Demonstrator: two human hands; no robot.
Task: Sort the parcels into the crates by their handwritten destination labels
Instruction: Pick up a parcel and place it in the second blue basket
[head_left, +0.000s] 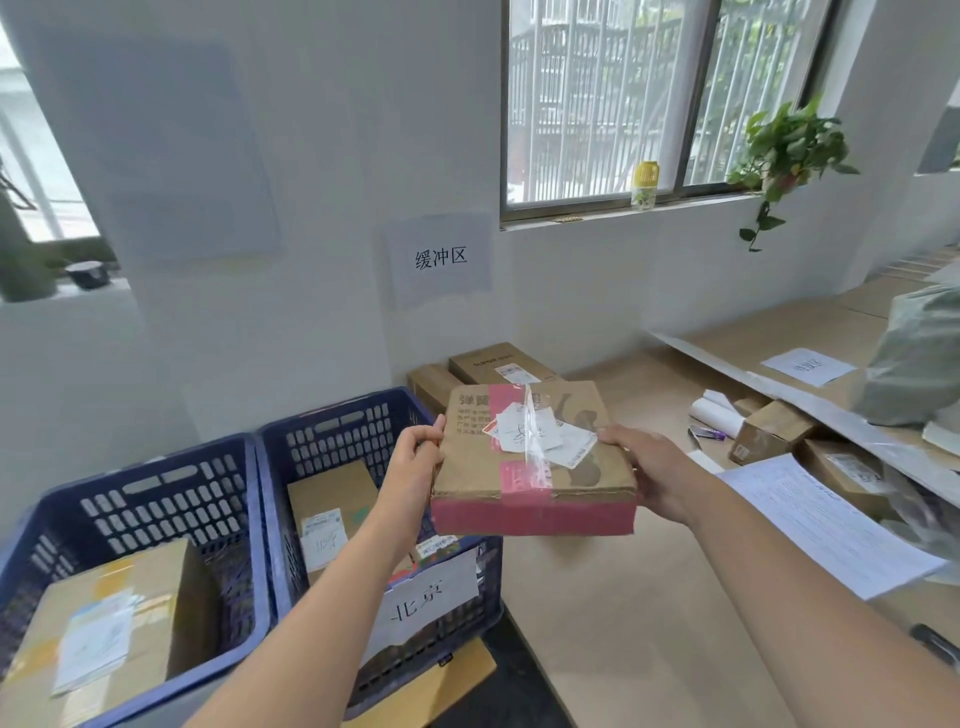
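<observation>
I hold a flat brown cardboard parcel (530, 467) with pink tape and white labels on its top, level in the air. My left hand (415, 457) grips its left edge and my right hand (644, 462) grips its right edge. The parcel hangs over the right rim of a blue crate (332, 421) that carries a paper sign reading 北京 (421, 605) and holds a labelled box (332, 504). A second blue crate (156, 478) to the left holds a larger box (109, 623).
Brown boxes (493, 364) stand against the wall under a paper sign 缓冲区 (440, 257). A cardboard-covered table (639, 597) at the right carries printed sheets (826, 525), small boxes (769, 431), a paper roll and a grey-green bag (919, 358).
</observation>
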